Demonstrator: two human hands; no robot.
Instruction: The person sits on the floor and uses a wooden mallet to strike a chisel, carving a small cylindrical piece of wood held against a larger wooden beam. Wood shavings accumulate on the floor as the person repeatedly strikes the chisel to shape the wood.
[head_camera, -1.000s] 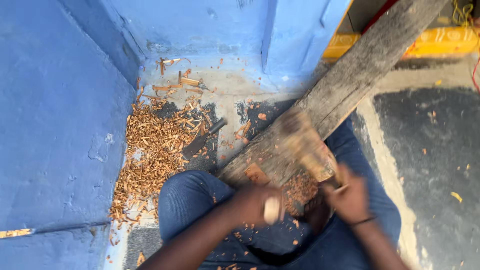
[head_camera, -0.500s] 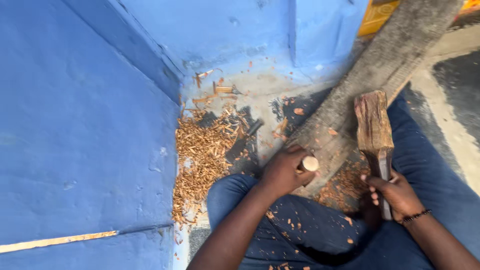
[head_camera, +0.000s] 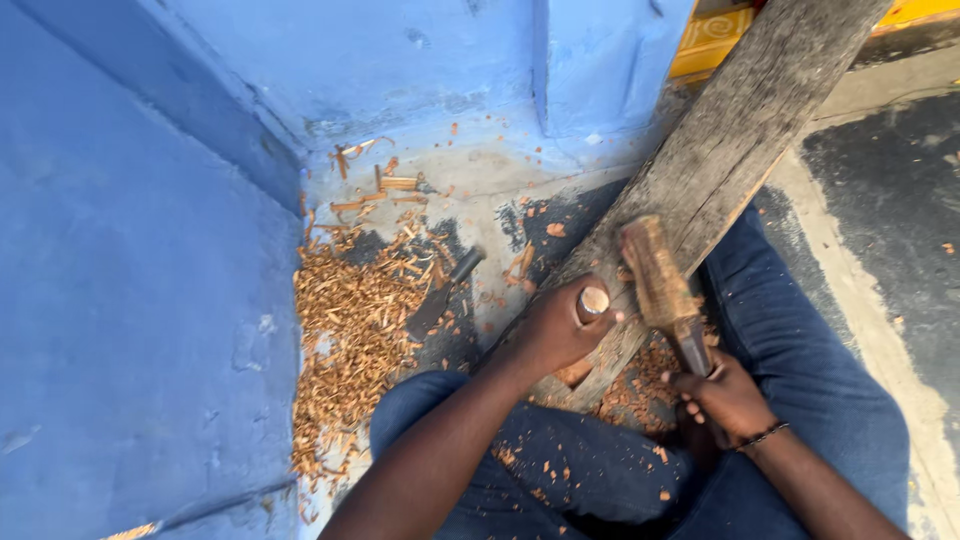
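One head-worn camera looks steeply down, close over lap, plank (head_camera: 720, 160) and floor (head_camera: 480, 190).

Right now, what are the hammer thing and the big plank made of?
The mallet in the right hand looks like raw, unpainted wood: brown, rough, chipped head. Its dark handle could be wood or metal; I cannot tell. The plank looks like old bare wood: grey, weathered, with long grain lines.

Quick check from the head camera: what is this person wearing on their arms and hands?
Both forearms are bare, no sleeves showing. The left hand wears no glove, ring or band. The right hand is also ungloved, with a thin dark bracelet around the wrist.
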